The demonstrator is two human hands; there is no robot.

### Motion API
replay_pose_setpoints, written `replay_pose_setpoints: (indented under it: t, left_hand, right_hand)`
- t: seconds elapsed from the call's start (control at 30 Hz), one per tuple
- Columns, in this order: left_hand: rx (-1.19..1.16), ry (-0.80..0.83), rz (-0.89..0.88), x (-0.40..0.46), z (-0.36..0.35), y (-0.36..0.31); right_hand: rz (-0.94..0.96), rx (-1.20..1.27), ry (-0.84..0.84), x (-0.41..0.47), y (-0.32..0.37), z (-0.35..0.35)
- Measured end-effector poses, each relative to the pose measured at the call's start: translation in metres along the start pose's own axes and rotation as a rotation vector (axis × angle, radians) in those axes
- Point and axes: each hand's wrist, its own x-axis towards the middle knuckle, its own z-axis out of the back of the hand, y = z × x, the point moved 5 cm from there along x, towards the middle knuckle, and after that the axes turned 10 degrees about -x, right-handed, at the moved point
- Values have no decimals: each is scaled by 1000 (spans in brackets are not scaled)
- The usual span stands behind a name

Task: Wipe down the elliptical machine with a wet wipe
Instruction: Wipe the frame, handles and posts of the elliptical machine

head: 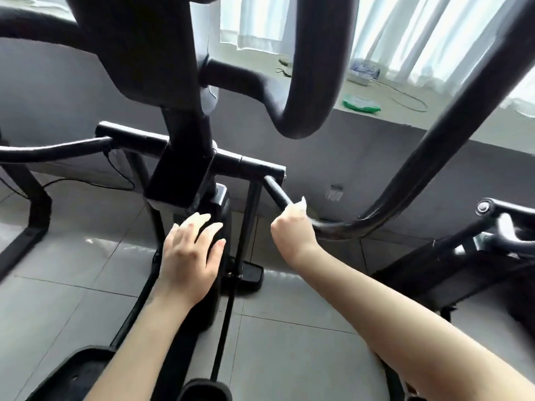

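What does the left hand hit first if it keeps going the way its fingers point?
Most likely the black drive housing at the foot of the center post: the left hand is open, fingers pointing up and forward at it. Depth is unclear; the fingertips may already be touching it.

Right hand (291, 227) grips wet wipe (301, 206) around elliptical's lower bar (278, 192); left hand (191, 250) spread flat nearby.

I see a floor (292, 337) of large pale grey tiles with thin dark joints. Behind runs a grey wall (69, 91) topped by a wide light sill (324, 91). White curtains (405, 33) hang over the window, daylight glowing through them; a thin cable (411, 96) loops along the sill
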Motion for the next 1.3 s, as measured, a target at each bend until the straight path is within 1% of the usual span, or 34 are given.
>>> replay_pose_setpoints:
  t: [0.03, 0.07, 0.17, 0.23, 0.33, 0.43, 0.5, 0.53, 0.67, 0.73, 0.8, 0.87, 0.93, 1.0, 1.07, 1.1, 1.13, 1.17, 1.23, 1.3]
  left_hand:
    - [-31, 16, 3, 0, -8, -3]
    - [-63, 30, -1, 0, -15, -7]
    - [-168, 55, -47, -3, -34, -23]
    - [-290, 63, -40, -4, -41, -34]
    - [-527, 77, 32, -4, -47, -55]
    - [-636, 71, 12, -2, -48, -90]
    - [-678, 66, 8, -1, -50, -110]
    - [-702, 64, 18, -1, -52, -118]
    - [-792, 98, 177, -4, -68, -146]
    - [-817, 115, 234, -8, -77, -156]
    - [-837, 135, 268, -14, -84, -163]
    - [-807, 100, 284, -15, -88, -165]
    - [-768, 60, 292, -11, -90, -163]
    - [-753, 79, 232, -5, -93, -165]
    - [-800, 95, 224, -1, -101, -167]
    - [-814, 74, 201, 0, -105, -166]
    - [-814, 44, 162, -1, -109, -165]
    - [-791, 17, 120, -2, -114, -162]
    - [-728, -20, 43, -4, -119, -158]
    - [-714, -43, -6, -4, -120, -156]
  right_hand:
    - [18, -25, 28, -19, -2, -3]
    - [40, -63, -18, -37, -7, -6]
    - [120, -135, -306, -88, -39, -6]
    - [157, -153, -516, -119, -75, 6]
    - [160, -8, -819, -151, -133, 33]
    - [101, 103, -1049, -169, -180, 41]
    - [18, 270, -1172, -171, -193, 33]
    - [-30, 397, -1229, -169, -192, 25]
    - [-194, 972, -1415, -156, -154, -9]
    - [-272, 1221, -1448, -152, -130, -26]
    - [-385, 1432, -1395, -152, -108, -43]
    - [-488, 1631, -1332, -150, -96, -57]
    - [-495, 1805, -1295, -146, -93, -63]
    - [-539, 1854, -1329, -141, -95, -68]
    - [-542, 1824, -1427, -136, -91, -74]
    - [-529, 1817, -1474, -131, -84, -81]
    - [-518, 1840, -1482, -124, -73, -90]
    - [-516, 1904, -1444, -115, -59, -100]
    - [-537, 2116, -1306, -92, -30, -119]
    - [-470, 2338, -1228, -70, -8, -129]
